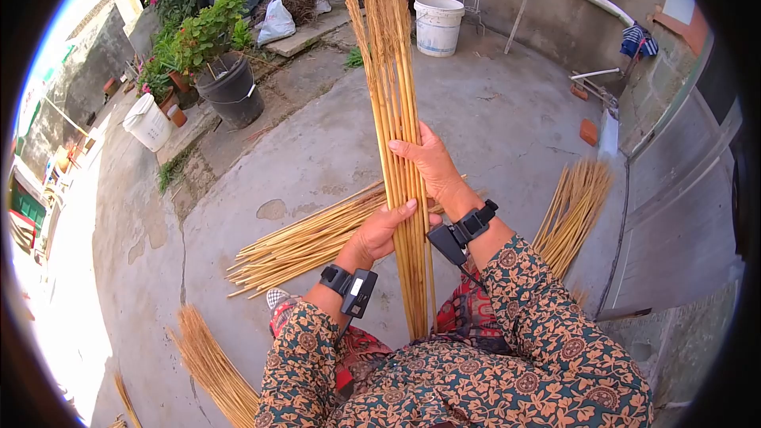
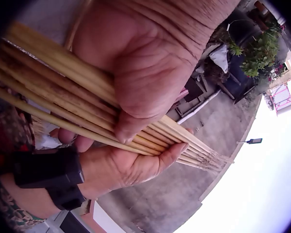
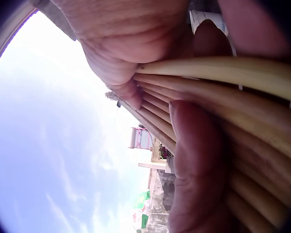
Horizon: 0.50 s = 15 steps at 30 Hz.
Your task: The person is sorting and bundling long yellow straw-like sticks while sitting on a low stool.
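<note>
A bundle of long dry straw-coloured stalks (image 1: 396,103) with feathery heads stands up in front of the person, heads pointing away. My left hand (image 1: 379,235) grips it low down, thumb across the front. Higher up, my right hand (image 1: 434,166) holds the same bundle from the right side, its thumb also over the stalks. In the left wrist view, both thumbs lie across the row of stalks (image 2: 87,99). Up close in the right wrist view, the left thumb (image 3: 196,162) presses on the stalks. The lower ends reach the person's lap.
More stalk bundles lie on the concrete: one behind the hands (image 1: 305,246), one at right (image 1: 572,210), one at lower left (image 1: 212,368). A white bucket (image 1: 438,28) and a black plant pot (image 1: 231,95) stand farther back. A metal door (image 1: 674,214) borders the right.
</note>
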{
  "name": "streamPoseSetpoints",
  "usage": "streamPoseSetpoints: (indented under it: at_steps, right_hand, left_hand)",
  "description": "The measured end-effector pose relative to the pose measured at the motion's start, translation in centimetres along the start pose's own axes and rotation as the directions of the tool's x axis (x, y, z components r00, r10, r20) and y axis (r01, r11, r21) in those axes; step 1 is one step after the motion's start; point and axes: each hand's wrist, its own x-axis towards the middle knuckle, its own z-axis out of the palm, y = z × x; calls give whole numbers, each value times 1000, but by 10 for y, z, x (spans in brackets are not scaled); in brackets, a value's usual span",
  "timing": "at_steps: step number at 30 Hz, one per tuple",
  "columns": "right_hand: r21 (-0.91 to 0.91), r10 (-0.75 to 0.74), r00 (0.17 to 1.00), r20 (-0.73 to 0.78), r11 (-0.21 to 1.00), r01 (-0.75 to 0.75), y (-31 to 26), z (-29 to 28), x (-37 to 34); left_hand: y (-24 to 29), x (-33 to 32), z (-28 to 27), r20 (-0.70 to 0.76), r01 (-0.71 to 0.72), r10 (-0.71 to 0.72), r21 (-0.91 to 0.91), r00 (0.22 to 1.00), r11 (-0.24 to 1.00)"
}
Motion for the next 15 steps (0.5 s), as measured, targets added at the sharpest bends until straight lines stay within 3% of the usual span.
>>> streamPoseSetpoints:
  at_steps: [15]
  right_hand:
    - [102,-30,997,-72,994,38,-1,2,2]
  left_hand:
    - [0,3,6,-84,-61,61,-5,995,998]
